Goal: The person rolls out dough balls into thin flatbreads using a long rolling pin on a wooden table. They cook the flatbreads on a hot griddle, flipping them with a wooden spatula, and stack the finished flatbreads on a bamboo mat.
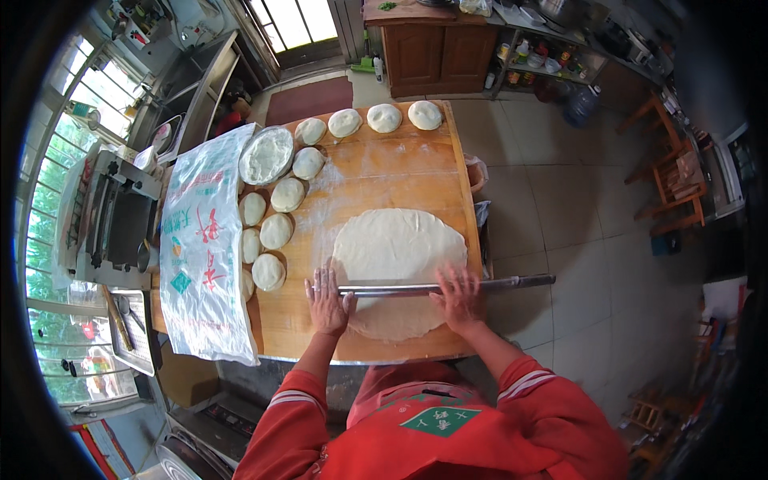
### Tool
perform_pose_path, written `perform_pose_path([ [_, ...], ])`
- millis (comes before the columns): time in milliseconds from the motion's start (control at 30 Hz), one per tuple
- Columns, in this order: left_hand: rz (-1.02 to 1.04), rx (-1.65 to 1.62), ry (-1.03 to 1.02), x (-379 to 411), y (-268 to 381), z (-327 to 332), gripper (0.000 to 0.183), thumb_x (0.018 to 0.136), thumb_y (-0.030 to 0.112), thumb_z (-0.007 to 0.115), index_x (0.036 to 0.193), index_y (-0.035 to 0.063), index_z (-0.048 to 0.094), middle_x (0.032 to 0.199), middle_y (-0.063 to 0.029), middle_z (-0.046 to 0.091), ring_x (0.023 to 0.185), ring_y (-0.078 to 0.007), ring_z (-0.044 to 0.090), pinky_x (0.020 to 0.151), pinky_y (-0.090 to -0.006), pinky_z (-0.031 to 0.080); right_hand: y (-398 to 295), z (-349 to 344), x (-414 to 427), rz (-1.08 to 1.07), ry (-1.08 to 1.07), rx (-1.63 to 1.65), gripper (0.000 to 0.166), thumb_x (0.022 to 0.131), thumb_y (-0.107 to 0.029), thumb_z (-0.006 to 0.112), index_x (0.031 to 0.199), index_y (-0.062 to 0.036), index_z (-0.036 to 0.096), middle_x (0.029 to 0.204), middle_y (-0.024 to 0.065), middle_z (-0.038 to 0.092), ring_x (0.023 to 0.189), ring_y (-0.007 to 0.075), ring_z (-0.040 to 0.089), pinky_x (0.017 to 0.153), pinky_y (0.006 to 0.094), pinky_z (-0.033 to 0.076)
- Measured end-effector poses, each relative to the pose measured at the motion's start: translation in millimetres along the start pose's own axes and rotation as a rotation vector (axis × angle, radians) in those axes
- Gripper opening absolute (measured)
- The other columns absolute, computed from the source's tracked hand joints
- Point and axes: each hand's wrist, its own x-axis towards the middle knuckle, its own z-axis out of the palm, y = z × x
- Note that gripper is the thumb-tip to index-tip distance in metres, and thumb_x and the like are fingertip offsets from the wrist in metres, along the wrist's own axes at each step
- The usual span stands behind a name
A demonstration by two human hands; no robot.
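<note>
A long rolling pin (414, 290) lies crosswise over a wide oval sheet of dough (399, 246), its right end sticking out past the table's edge. My left hand (329, 300) rests spread near the pin's left end, at the dough's left edge. My right hand (461, 299), slightly blurred, lies on the pin with its fingers spread, near the dough's right edge. Neither hand has its fingers wrapped round the pin. Several round dough pieces (269, 272) sit on the floured wooden board (384, 162), along its left side and far edge. A metal bowl of flour (267, 155) stands at the far left.
A printed plastic sack (207, 252) covers the table's left part and partly hides some dough pieces. Left of it are a metal machine (123, 210) and a tray (139, 336) with utensils. A lined bin (477, 174) stands beside the table's right edge.
</note>
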Motion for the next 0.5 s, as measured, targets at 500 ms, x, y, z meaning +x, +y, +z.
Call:
perform_pose_path([
  [500, 0.096, -0.092, 0.107, 325.3, 17.5, 95.3, 0.05, 0.1, 0.041, 0.05, 0.14, 0.0096, 0.054, 0.147, -0.0186, 0.05, 0.135, -0.037, 0.046, 0.111, -0.0491, 0.035, 35.5, 105.1, 296.3, 0.149, 0.155, -0.214, 0.051, 0.092, -0.044, 0.058, 0.134, -0.014, 0.06, 0.146, 0.0106, 0.05, 0.134, 0.0354, 0.045, 0.109, 0.0645, 0.032],
])
